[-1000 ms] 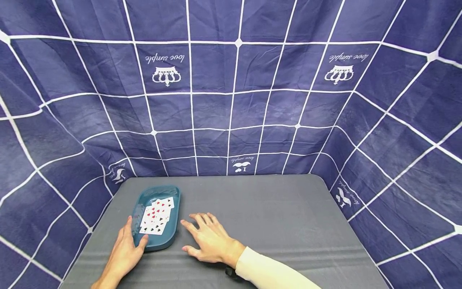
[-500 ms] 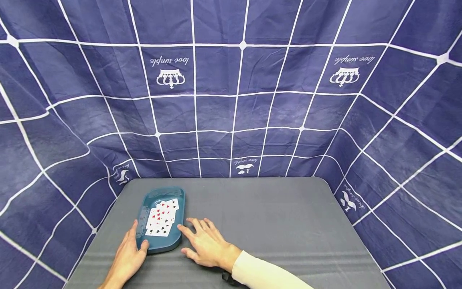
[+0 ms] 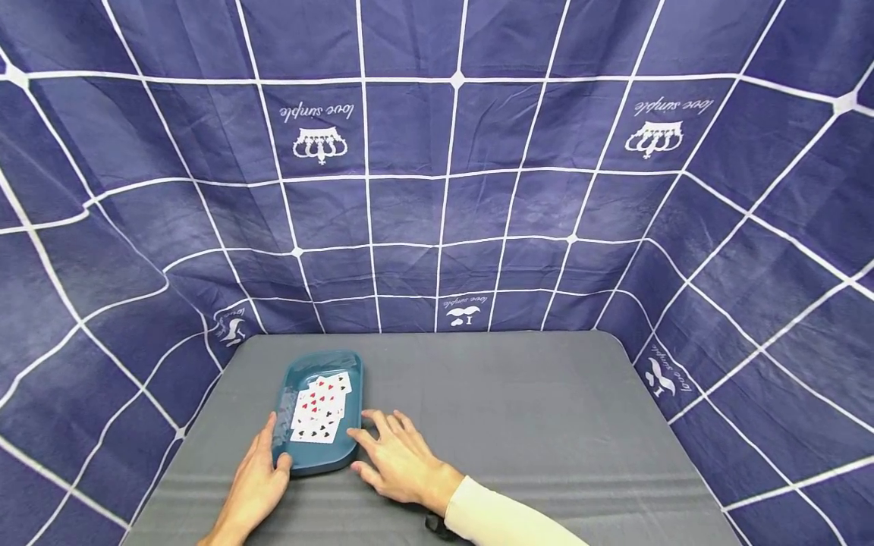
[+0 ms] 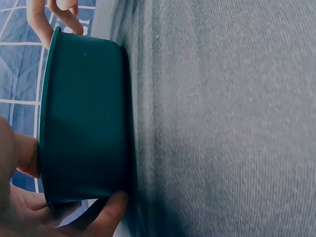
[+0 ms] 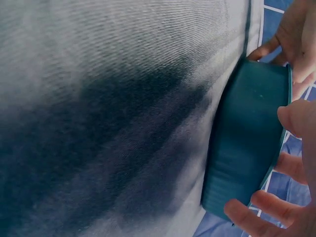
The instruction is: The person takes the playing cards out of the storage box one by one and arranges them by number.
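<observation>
A teal oblong tray [image 3: 321,457] with rounded corners stands on the grey table at the left. Several playing cards [image 3: 319,409] lie face up and overlapping in it, showing hearts and black suits. My left hand [image 3: 256,481] holds the tray's near left corner, fingers along the left side and thumb at the front. On the other side my right hand [image 3: 403,462] grips the right wall, one finger reaching over the rim. In the right wrist view its fingertips [image 5: 242,217] lie against the outer wall. The cards are hidden in both wrist views.
The grey table [image 3: 492,425] stretches to the right of the tray, with soft creases near its front. A blue curtain with white grid lines [image 3: 403,212] hangs behind and on both sides. A dark band [image 3: 437,525] sits at the right wrist, by a cream sleeve [image 3: 505,516].
The tray has slid to the right with its cards, and my left hand has moved along with it. My right hand now meets its right side, where a gap showed earlier.
</observation>
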{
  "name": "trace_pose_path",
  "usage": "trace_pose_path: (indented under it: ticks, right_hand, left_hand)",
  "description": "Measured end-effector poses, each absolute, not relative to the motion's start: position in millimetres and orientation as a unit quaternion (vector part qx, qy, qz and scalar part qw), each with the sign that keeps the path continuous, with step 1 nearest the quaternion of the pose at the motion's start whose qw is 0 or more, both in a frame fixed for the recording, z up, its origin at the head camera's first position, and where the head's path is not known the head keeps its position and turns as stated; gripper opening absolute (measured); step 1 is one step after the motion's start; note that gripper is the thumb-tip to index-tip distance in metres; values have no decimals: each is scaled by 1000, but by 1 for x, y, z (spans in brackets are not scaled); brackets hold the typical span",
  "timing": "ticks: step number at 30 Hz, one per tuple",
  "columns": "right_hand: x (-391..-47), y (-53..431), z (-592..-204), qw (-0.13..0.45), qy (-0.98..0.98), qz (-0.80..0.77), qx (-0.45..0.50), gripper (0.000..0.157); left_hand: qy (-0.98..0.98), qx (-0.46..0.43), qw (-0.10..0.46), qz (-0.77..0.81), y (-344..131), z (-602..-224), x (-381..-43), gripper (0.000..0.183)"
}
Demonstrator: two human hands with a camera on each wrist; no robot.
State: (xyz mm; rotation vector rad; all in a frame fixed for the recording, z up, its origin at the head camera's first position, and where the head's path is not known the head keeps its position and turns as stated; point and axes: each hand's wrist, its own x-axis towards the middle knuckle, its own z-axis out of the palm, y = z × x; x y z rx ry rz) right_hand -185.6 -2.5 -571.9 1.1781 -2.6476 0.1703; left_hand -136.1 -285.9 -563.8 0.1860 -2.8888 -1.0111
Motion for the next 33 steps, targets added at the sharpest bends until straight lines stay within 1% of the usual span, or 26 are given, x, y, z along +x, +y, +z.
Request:
trace_pose_path:
  ticks: [7, 12, 20, 25, 29, 33]
  right_hand:
    - [-189, 7, -570, 138, -903, 84, 398, 37]
    - [-188, 18, -570, 149, -898, 121, 396, 30]
    - [-184, 45, -573, 129, -893, 172, 395, 33]
    - [-185, 66, -573, 129, -893, 186, 390, 35]
    - [-184, 80, -570, 134, -894, 191, 383, 34]
    - [-183, 93, -568, 140, -893, 193, 382, 34]
  left_hand:
    - [-939, 48, 36, -338, -276, -564, -136, 80]
    - [-939, 42, 33, -341, -266, -565, -137, 79]
    - [-941, 27, 8, -337, -242, -562, -135, 82]
    - [-940, 16, -5, -342, -225, -560, -137, 87]
    - [-942, 4, -8, -335, -214, -557, -140, 95]
    - [-942, -8, -10, -334, -205, -557, -142, 109]
